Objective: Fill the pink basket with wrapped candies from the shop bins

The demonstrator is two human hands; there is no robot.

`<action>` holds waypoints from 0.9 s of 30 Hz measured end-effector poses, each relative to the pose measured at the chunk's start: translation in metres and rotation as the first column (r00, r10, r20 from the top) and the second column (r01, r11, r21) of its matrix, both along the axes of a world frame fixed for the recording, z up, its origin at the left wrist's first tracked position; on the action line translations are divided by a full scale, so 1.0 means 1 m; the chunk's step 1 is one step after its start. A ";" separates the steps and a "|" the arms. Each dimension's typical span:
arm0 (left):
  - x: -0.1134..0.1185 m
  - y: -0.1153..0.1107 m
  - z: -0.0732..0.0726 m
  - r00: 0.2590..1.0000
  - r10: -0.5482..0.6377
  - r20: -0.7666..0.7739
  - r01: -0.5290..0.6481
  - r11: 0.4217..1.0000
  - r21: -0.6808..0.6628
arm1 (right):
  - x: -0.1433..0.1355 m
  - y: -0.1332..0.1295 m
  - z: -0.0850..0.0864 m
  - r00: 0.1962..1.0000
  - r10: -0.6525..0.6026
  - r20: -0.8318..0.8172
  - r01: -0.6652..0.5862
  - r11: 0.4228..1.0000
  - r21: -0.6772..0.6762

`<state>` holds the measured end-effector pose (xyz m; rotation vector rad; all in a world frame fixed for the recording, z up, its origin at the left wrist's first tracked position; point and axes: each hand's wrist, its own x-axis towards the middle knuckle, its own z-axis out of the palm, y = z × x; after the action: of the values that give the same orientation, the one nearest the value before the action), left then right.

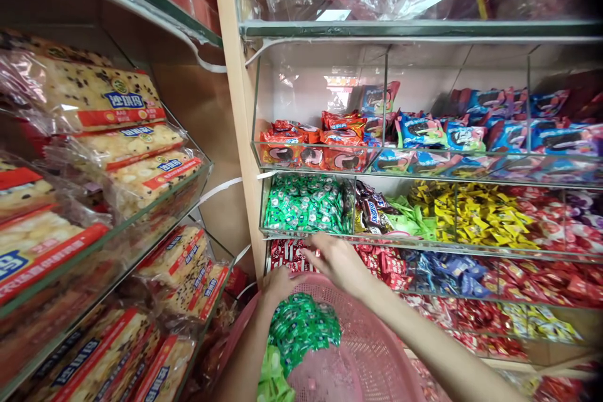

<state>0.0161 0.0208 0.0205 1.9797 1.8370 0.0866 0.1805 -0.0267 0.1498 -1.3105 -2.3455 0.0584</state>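
A pink mesh basket (391, 352) is at the lower middle, with green wrapped candies (306, 326) and light green packets (273, 377) inside. My left hand (281, 284) is at the basket's far rim, its fingers partly hidden and blurred. Just right of it, my right hand (336, 260) reaches over the rim near the red-and-white candies (287, 254), fingers bent and blurred; whether it holds anything does not show. Above both hands, a glass bin holds many green candies (306, 204).
Packaged pastries (117, 100) fill the left shelves, whose glass edge (141, 213) juts toward the basket. Right of the wooden post (235, 107) are bins of blue snack packs (419, 132), yellow candies (485, 213) and blue candies (447, 270). A glass ledge (400, 28) runs above.
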 end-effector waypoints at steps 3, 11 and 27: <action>0.000 -0.001 0.000 1.000 -0.008 -0.016 0.009 0.998 0.066 | -0.004 0.034 0.026 0.998 0.047 -0.041 -0.043 0.995 0.091; -0.003 0.002 -0.008 1.000 -0.012 -0.023 0.014 0.996 0.091 | -0.027 0.099 0.024 0.996 -0.043 0.074 0.034 0.991 0.126; -0.004 0.001 -0.010 1.000 -0.024 -0.020 0.025 0.995 0.101 | -0.021 0.105 -0.001 0.784 0.000 -0.621 0.106 0.985 0.134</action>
<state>0.0126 0.0214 0.0110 2.0779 1.8534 0.1570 0.1593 0.0780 0.1488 -1.0646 -1.7067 0.2396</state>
